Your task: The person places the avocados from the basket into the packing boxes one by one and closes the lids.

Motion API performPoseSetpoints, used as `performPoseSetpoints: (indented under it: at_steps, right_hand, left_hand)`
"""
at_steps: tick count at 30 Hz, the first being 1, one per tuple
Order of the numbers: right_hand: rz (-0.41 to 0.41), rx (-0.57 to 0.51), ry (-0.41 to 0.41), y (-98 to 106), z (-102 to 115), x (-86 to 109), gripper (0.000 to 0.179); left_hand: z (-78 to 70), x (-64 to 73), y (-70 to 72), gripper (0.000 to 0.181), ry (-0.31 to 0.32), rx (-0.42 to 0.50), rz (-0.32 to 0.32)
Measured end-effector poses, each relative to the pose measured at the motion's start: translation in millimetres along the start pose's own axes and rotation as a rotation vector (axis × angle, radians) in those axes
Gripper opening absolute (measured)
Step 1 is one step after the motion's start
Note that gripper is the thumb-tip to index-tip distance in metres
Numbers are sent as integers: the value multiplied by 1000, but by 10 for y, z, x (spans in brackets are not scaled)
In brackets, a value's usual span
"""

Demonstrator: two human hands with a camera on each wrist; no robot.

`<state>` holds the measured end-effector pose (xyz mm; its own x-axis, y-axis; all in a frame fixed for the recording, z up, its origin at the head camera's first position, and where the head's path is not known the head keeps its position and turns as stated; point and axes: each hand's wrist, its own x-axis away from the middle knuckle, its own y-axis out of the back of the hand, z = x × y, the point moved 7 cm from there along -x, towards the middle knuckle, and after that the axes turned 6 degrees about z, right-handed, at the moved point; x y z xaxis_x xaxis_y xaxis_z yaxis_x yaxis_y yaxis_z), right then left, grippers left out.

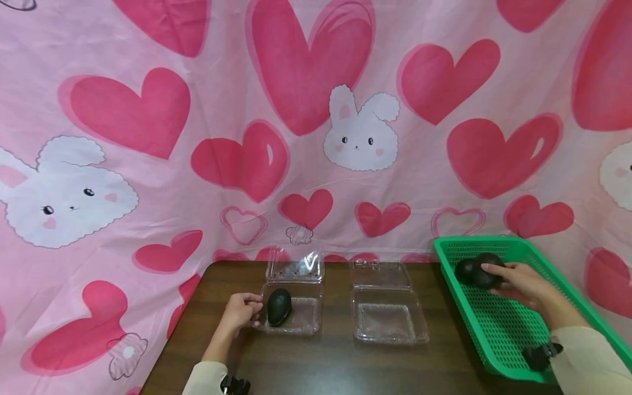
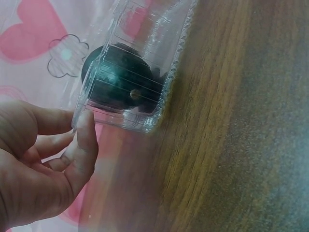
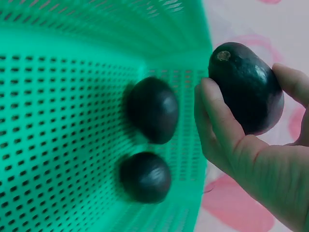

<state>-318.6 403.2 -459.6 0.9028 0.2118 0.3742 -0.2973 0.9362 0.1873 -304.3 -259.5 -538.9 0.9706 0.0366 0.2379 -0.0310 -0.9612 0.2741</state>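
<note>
In the head view, a right hand [image 1: 525,282] enters from four o'clock, its thumb and fingers grasping a smooth, dark, egg-shaped avocado [image 1: 487,269]. The grasped fruit shows over the eleven o'clock part of a green, rectangular, perforated plastic basket [image 1: 508,323]. In the right wrist view, a blackish, rounded avocado [image 3: 153,110] sits in the basket at nine o'clock from the grasped one, and a second blackish avocado [image 3: 146,177] at eight o'clock; these two lie just beside each other, apart from the hand.

A left hand [image 1: 239,310], at seven o'clock in the head view, pinches the nine o'clock edge of a clear, ridged plastic clamshell box [image 1: 307,315] between thumb and fingers. Its lid stands raised at twelve o'clock. Inside the tray, toward nine o'clock, lies a dark green, glossy avocado [image 1: 279,307], near the fingertips.

At three o'clock from that box, a matching clear plastic box [image 1: 387,323] lies with its lid folded back toward twelve o'clock. Both boxes rest on a brown wood-grain table [image 1: 336,367], before a pink cloth backdrop [image 1: 306,159] printed with hearts and white rabbits.
</note>
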Motion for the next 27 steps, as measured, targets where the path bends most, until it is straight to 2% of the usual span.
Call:
performPoseSetpoints:
  at_steps: [4,11,18,27]
  right_hand:
    - [2,29,58,-103,176,19,89]
    - [14,38,139,-421,479,0,87]
    - [47,11,173,-768,622,-53,89]
    - [114,1,217,-1282,830,-140,80]
  left_hand:
    - [-3,5,-2,21,1,15,-4]
    - [2,-15,23,20,-2,8,-8]
    - [5,-14,25,21,4,3,-8]
    - [7,-11,-2,21,5,5,-8]
